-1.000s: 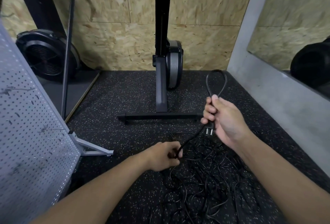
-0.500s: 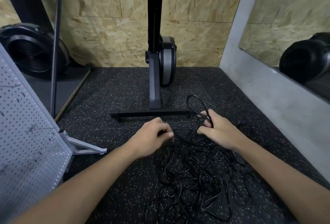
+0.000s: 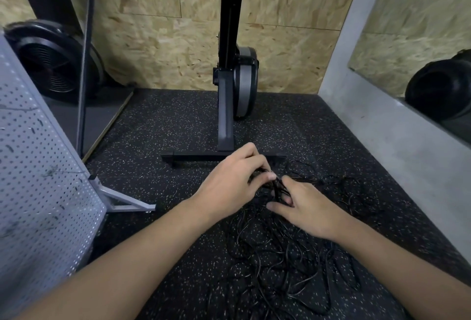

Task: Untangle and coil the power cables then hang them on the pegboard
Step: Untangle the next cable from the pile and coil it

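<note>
A tangle of thin black power cables (image 3: 285, 263) lies spread on the speckled black rubber floor in front of me. My left hand (image 3: 234, 182) is low over the pile's far edge, its curled fingers pinching a bunched length of cable. Close beside it on the right, my right hand (image 3: 303, 205) grips the same bunch where the strands cross. A grey perforated pegboard (image 3: 38, 192) on a metal stand leans at the left edge, with a few small hooks on it.
A black exercise machine (image 3: 226, 105) stands upright just beyond my hands, its base bar (image 3: 193, 157) crossing the floor. A black fan unit (image 3: 53, 62) sits at the back left. A grey concrete wall with a mirror (image 3: 413, 46) runs along the right.
Both hands came down from holding a raised loop of cable to the pile on the floor. They drew close together and now grip one bunch of cable.
</note>
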### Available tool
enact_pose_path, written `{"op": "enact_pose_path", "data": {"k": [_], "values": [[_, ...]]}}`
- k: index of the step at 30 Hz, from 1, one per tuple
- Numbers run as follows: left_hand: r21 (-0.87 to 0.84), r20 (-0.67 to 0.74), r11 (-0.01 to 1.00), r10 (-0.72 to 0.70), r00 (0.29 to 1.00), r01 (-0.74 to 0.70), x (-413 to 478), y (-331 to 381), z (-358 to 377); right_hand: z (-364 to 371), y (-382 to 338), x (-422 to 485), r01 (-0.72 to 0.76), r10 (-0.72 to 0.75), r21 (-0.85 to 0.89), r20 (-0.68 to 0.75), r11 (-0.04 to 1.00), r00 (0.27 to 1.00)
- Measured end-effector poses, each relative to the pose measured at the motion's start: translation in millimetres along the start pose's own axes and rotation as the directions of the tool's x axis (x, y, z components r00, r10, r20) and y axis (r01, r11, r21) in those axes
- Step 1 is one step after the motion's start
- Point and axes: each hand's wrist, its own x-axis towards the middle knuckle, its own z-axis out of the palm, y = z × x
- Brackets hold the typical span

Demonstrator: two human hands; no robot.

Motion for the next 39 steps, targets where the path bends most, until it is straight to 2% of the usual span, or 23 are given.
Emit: {"op": "enact_pose_path", "data": {"k": [3, 7, 9, 12, 14, 16, 18, 20, 24, 29, 33, 37, 39], "values": [[0.047, -0.093, 0.999, -0.008, 0.996, 0.012, 1, -2, -3, 3, 3, 6, 0.02, -0.02, -0.024, -0.025, 1.0, 0.999], [-0.009, -0.135, 0.998, -0.067, 0.989, 0.066, 4, -5, -10, 3, 2, 11, 0.006, -0.004, -0.067, 0.025, 0.998, 1.0], [-0.042, -0.08, 0.993, -0.112, 0.99, 0.109, 4, -9, -15, 2, 3, 9, -0.011, 0.013, -0.044, 0.058, 0.999, 0.998], [-0.07, 0.098, 0.971, -0.221, 0.97, 0.228, 1, -25, -22, -4, 6, 8, -0.042, 0.032, 0.091, 0.118, 0.995, 0.993], [-0.092, 0.187, 0.928, -0.341, 0.921, 0.362, -3, -40, -24, -9, 12, 10, -0.079, 0.032, 0.284, 0.166, 0.955, 0.986], [-0.217, 0.261, 0.848, -0.427, 0.866, 0.483, -8, -49, -24, -16, 18, 11, -0.125, 0.047, 0.444, 0.182, 0.888, 0.982], [-0.424, 0.298, 0.731, -0.446, 0.844, 0.536, -12, -52, -22, -21, 21, 12, -0.142, 0.053, 0.564, 0.172, 0.814, 0.984], [-0.57, 0.284, 0.633, -0.446, 0.849, 0.524, -14, -50, -22, -21, 22, 12, -0.153, 0.07, 0.64, 0.153, 0.753, 0.986], [-0.633, 0.2, 0.598, -0.487, 0.85, 0.491, -12, -38, -15, -18, 18, 12, -0.094, 0.057, 0.62, 0.079, 0.779, 0.995], [-0.693, 0.232, 0.522, -0.492, 0.839, 0.497, -11, -7, 2, -8, 9, 10, 0.017, 0.047, 0.556, -0.101, 0.831, 0.994], [-0.659, 0.236, 0.574, -0.456, 0.858, 0.486, -11, 2, 9, 0, 10, 12, 0.043, 0.047, 0.432, -0.196, 0.901, 0.979], [-0.498, 0.187, 0.739, -0.419, 0.888, 0.454, -11, 0, 7, 3, 3, 9, 0.049, 0.032, 0.367, -0.211, 0.929, 0.977], [-0.437, 0.171, 0.784, -0.409, 0.896, 0.441, -12, -3, 6, 6, 1, 9, 0.044, 0.02, 0.353, -0.177, 0.935, 0.984]]}}
